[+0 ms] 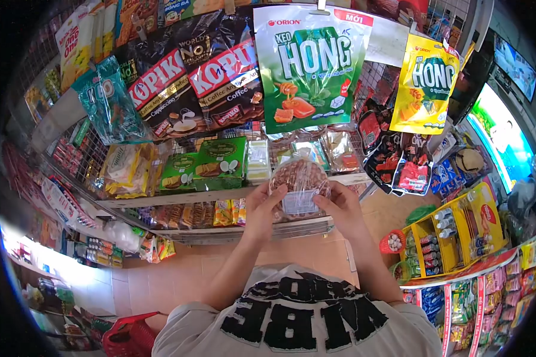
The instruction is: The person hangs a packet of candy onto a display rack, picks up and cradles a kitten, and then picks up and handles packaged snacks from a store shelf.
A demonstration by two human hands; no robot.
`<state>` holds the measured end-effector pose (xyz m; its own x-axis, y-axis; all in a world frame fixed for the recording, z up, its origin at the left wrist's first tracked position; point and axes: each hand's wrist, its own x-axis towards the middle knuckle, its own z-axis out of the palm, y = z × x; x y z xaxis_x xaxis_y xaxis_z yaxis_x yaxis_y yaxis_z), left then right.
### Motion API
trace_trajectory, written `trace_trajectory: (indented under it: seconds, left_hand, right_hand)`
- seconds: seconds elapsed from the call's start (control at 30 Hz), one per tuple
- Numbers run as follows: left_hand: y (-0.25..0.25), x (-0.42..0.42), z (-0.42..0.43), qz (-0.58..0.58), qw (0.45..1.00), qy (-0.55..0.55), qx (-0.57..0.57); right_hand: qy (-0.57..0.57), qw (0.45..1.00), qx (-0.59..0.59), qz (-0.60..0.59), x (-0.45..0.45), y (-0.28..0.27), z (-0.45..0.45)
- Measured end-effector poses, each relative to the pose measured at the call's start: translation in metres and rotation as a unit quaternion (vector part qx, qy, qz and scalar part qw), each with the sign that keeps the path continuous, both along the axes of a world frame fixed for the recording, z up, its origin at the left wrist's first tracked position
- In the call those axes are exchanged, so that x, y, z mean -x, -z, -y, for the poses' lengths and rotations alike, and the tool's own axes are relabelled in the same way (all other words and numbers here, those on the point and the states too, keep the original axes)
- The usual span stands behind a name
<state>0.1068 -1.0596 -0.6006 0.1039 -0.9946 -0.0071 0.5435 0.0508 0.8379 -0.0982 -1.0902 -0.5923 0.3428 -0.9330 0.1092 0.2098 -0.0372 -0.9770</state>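
Between my two hands is a round clear-wrapped pack of brown pieces (304, 174) with a pale label on its front. My left hand (264, 206) grips its left side, thumb over the front. On the right side my right hand (341, 204) holds it the same way, thumb beside the label. The pack is at the front edge of a shelf (178, 196); whether it rests on it I cannot tell. Just left of it on that shelf are green boxes with coconut pictures (220, 159) and small clear packs (258, 160).
Above hang dark Kopiko bags (223, 80), a green Hong candy bag (311, 71) and a yellow one (424, 86). Lower down is a shelf row of small snack packs (196, 214). A yellow rack with bottles (452, 232) stands right; a red basket (130, 334) is lower left.
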Motion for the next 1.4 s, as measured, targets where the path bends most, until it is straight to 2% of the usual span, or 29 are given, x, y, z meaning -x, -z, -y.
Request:
trace_trajectory:
  seconds: [0.37,0.43,0.5,0.53,0.57,0.6,0.63,0.67,0.7,0.77,0.8,0.87,0.9,0.93,1.03,1.13,1.23,1.3,1.33,1.4]
  left_hand:
    - [0.003,0.000,0.006,-0.015,0.999,0.019,0.024]
    - [0.010,-0.005,0.011,0.024,0.998,0.058,0.019]
    - [0.016,-0.004,0.019,-0.002,0.998,0.056,-0.005]
    - [0.014,-0.003,0.022,-0.028,0.998,0.054,-0.030]
    - [0.012,-0.002,0.022,-0.029,0.998,0.051,-0.030]
    - [0.008,-0.001,0.021,-0.118,0.986,0.092,-0.079]
    - [0.006,0.001,0.020,-0.206,0.961,0.131,-0.129]
    - [0.007,0.005,0.020,-0.209,0.961,0.126,-0.131]
    - [0.010,0.011,0.021,-0.277,0.940,0.183,-0.078]
    - [0.016,0.018,0.025,-0.391,0.873,0.290,0.015]
    - [0.023,0.019,0.032,-0.393,0.875,0.283,0.017]
    - [0.022,0.018,0.043,-0.468,0.797,0.379,0.053]
    - [0.023,0.016,0.043,-0.478,0.787,0.377,0.097]
    - [0.010,0.015,0.040,-0.489,0.775,0.374,0.140]
    - [0.004,0.008,0.040,-0.440,0.804,0.381,0.120]
    - [0.008,0.008,0.042,-0.558,0.746,0.361,0.047]
    - [0.005,0.001,0.039,-0.490,0.778,0.389,0.050]
    - [0.009,-0.004,0.033,-0.441,0.844,0.305,-0.014]
    - [0.020,-0.009,0.034,-0.440,0.844,0.305,-0.012]
    - [0.049,-0.020,0.036,-0.360,0.898,0.232,-0.102]
  right_hand:
    - [0.027,0.999,0.023,-0.019,0.003,-0.005,-0.001]
    - [0.037,0.998,0.034,-0.034,0.002,-0.006,-0.004]
    - [0.107,0.985,0.120,-0.065,-0.007,-0.015,-0.013]
    - [0.105,0.985,0.121,-0.066,-0.010,-0.021,-0.017]
    - [0.169,0.933,0.266,-0.174,-0.013,-0.027,-0.021]
    - [0.225,0.845,0.401,-0.274,-0.017,-0.029,-0.024]
    - [0.220,0.846,0.399,-0.274,-0.024,-0.029,-0.027]
    - [0.221,0.823,0.437,-0.288,-0.032,-0.027,-0.031]
    - [0.221,0.797,0.475,-0.300,-0.040,-0.026,-0.034]
    - [0.202,0.785,0.497,-0.310,-0.054,-0.029,-0.045]
    - [0.190,0.768,0.521,-0.321,-0.058,-0.029,-0.047]
    - [0.154,0.749,0.571,-0.298,-0.059,-0.028,-0.046]
    - [0.125,0.727,0.617,-0.276,-0.058,-0.027,-0.045]
    - [0.119,0.727,0.619,-0.273,-0.056,-0.023,-0.045]
    - [0.124,0.727,0.639,-0.218,-0.048,-0.017,-0.044]
    - [0.148,0.731,0.642,-0.178,-0.040,-0.021,-0.042]
    - [0.175,0.758,0.612,-0.146,-0.032,-0.023,-0.039]
    - [0.210,0.802,0.536,-0.161,-0.026,-0.021,-0.035]
    - [0.209,0.801,0.537,-0.160,-0.024,-0.020,-0.030]
    - [0.246,0.829,0.469,-0.182,-0.020,-0.015,-0.012]
